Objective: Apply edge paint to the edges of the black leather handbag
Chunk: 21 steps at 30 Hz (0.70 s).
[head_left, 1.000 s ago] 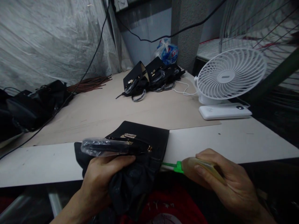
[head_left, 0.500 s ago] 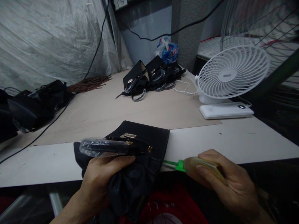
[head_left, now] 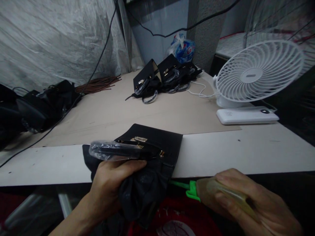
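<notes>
A black handbag (head_left: 157, 137) with gold-coloured metal fittings lies over the front edge of the table, its soft part hanging down towards me. Clear plastic film wraps its handle (head_left: 115, 150). My left hand (head_left: 110, 180) grips the bag just below the handle, thumb on top and the other fingers hidden. In my right hand (head_left: 246, 200) is a yellowish squeeze bottle (head_left: 209, 193) with a green cap and a long thin green nozzle. The nozzle points left at the bag's right side edge; whether its tip touches the bag I cannot tell.
Several more black handbags (head_left: 147, 78) lie at the back of the table (head_left: 209, 150), with others (head_left: 41, 105) at the left. Brown cords (head_left: 100, 84) lie behind. A white fan (head_left: 256, 75) and a white power bank (head_left: 246, 116) stand at the right. A black cable (head_left: 98, 62) hangs across the left side.
The squeeze bottle in my right hand has moved down and slightly right, its nozzle now lower along the bag's side. My left hand keeps its hold on the bag. The view has shifted slightly.
</notes>
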Motion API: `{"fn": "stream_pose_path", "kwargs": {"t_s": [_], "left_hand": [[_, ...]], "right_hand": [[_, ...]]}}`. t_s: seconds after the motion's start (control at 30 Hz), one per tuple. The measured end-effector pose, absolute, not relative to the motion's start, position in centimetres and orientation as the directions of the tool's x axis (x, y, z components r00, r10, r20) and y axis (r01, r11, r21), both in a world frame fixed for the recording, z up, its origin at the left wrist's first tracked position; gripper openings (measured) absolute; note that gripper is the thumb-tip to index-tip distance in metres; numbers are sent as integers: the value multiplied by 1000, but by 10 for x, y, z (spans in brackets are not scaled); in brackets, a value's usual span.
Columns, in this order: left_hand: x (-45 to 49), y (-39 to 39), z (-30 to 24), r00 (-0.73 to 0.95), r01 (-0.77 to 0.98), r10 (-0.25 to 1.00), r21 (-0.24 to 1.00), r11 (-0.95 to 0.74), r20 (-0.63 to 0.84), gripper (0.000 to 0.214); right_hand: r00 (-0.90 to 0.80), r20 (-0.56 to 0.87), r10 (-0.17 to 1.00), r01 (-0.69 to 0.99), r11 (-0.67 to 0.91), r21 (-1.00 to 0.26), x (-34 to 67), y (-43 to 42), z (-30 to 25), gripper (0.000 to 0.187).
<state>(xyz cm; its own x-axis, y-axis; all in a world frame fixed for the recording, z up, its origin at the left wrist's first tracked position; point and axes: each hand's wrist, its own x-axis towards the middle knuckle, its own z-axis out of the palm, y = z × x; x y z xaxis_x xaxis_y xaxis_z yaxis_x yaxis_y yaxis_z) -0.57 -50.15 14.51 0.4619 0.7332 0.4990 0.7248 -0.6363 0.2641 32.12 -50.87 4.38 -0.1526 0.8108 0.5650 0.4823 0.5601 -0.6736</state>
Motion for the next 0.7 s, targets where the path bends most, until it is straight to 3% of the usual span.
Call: {"fn": "stream_pose_path", "kwargs": {"t_s": [0.2,0.33,0.53,0.7], "left_hand": [[-7,-503,139,445,716,749,307,-627,491,17],[-8,-502,136,428,705,748,330,-627,507,20],[-4,-499,144,482,705,718,264,-658,502,16],[-1,-499,147,479,718,721,249,-650,501,17]], "right_hand": [[-136,628,766,555,584,-592,322,-508,52,18],[-116,589,799,538,549,-639,324,-509,45,15],[-118,520,846,489,506,-711,323,-517,33,15],[-127,531,838,538,508,-673,328,-528,36,19]]}}
